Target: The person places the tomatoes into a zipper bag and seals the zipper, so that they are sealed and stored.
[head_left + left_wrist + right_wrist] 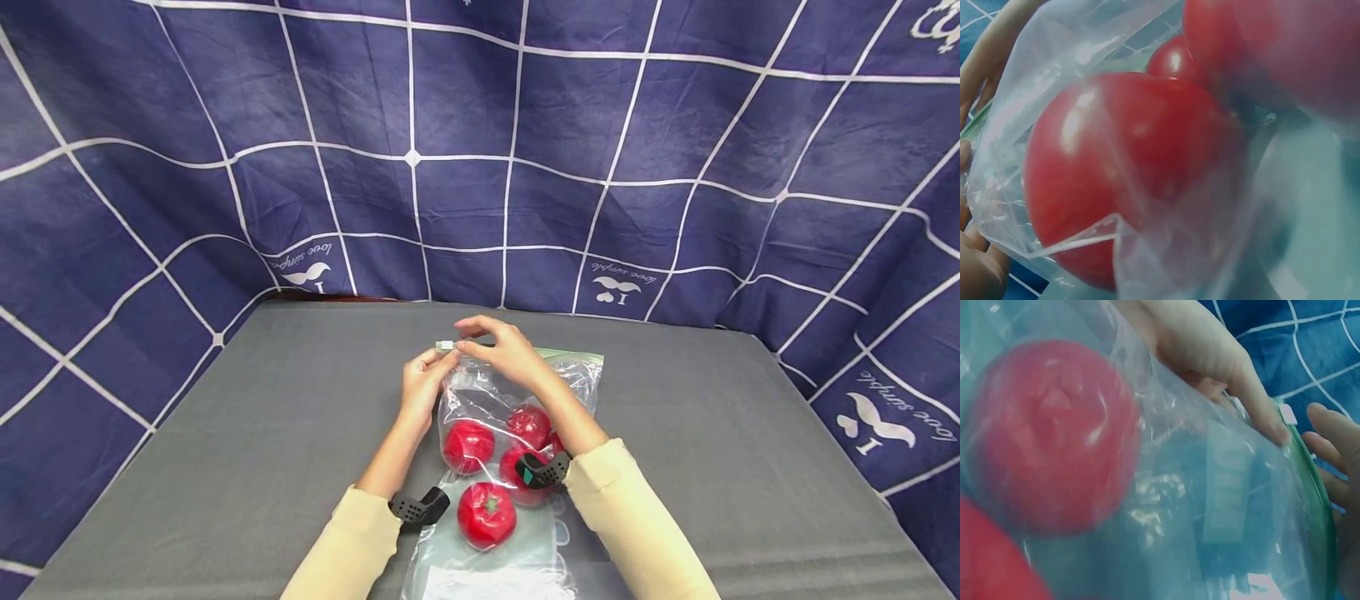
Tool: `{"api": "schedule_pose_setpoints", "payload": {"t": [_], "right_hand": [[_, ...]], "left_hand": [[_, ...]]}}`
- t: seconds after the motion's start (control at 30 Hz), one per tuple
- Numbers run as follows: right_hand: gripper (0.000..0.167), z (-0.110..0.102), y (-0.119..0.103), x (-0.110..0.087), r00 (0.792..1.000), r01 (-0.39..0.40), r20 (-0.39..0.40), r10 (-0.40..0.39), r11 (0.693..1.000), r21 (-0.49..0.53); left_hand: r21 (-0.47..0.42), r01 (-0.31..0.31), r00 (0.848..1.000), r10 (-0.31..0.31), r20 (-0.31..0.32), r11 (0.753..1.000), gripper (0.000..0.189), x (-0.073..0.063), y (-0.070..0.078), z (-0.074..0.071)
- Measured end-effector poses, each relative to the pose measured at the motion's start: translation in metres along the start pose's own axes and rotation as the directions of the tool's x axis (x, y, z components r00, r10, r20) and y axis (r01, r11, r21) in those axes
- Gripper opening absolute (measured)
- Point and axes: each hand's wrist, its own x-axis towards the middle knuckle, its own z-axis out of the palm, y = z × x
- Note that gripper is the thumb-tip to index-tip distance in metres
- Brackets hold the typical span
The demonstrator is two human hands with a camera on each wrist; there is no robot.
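A clear zip bag (480, 393) with a green top strip and a white slider (446, 345) holds several red tomatoes (468, 447). My left hand (422, 385) pinches the bag's top left corner, thumb on the plastic right beside the slider, as the right wrist view shows. Over the same corner is my right hand (501, 348), thumb and fingers spread apart close to the slider and the green strip (1319, 487). In the left wrist view, one large tomato (1122, 169) behind creased plastic fills the middle. My right forearm covers part of the bag.
Nearer to me, a tomato with a green stem (486, 515) overlaps flat clear plastic (536, 542) with a white patch on the grey table (300, 433). A blue cloth with white lines (465, 200) hangs behind the table and at both sides.
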Motion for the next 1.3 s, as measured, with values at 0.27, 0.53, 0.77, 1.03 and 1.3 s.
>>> {"api": "schedule_pose_setpoints", "payload": {"t": [0.27,0.53,0.77,1.03,1.3], "right_hand": [[0.020,0.012,-0.004,0.008,0.999,-0.012,0.038,0.015,0.998,-0.065],[0.019,0.011,-0.005,0.007,0.999,0.000,0.040,0.001,0.999,-0.033],[0.018,0.008,-0.004,0.008,0.999,0.015,0.049,-0.014,0.999,-0.029],[0.018,0.005,0.000,0.007,0.998,0.031,0.061,-0.028,0.998,-0.046],[0.016,-0.009,0.014,0.000,0.999,-0.015,0.043,0.017,0.998,-0.064]], "left_hand": [[0.026,-0.051,0.998,0.052,-0.024,0.998,0.016,0.001,-0.006,-0.001],[0.045,-0.101,0.995,0.100,0.023,0.994,0.010,0.003,-0.005,-0.004],[0.076,-0.096,0.995,0.093,0.044,0.993,0.015,0.004,-0.004,-0.004],[0.111,-0.118,0.992,0.114,0.049,0.987,0.015,0.006,-0.006,-0.006],[0.054,-0.114,0.993,0.114,0.008,0.992,0.014,0.008,-0.009,-0.008]]}}
